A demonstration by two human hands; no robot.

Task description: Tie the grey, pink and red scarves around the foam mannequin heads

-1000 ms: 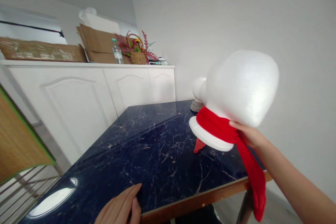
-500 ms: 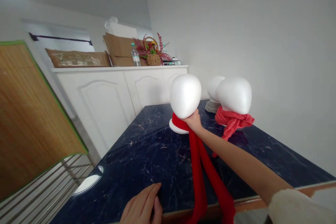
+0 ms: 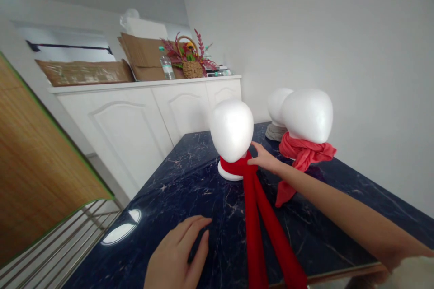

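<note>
A white mannequin head (image 3: 232,130) stands on the table with a red scarf (image 3: 233,166) around its neck. The scarf's two long tails run down toward me and over the table's near edge. At the right side of that neck is my right hand (image 3: 266,158); its thumb touches the scarf where the tails meet, and the index finger is spread apart from it. The other fingertips are hidden. My left hand (image 3: 178,250) is near the front of the table, fingers apart and holding nothing.
To the right, a second white mannequin head (image 3: 308,115) wears a coral scarf (image 3: 303,150). Behind it stands another head (image 3: 278,104) with grey cloth (image 3: 275,132). White cabinets (image 3: 135,117) border the dark marbled table (image 3: 162,189); a metal rack (image 3: 77,239) is at left.
My right hand has loosened from around the neck and shifted slightly right. My left hand has risen farther into view with its fingers spreading. The camera view has shifted a little.
</note>
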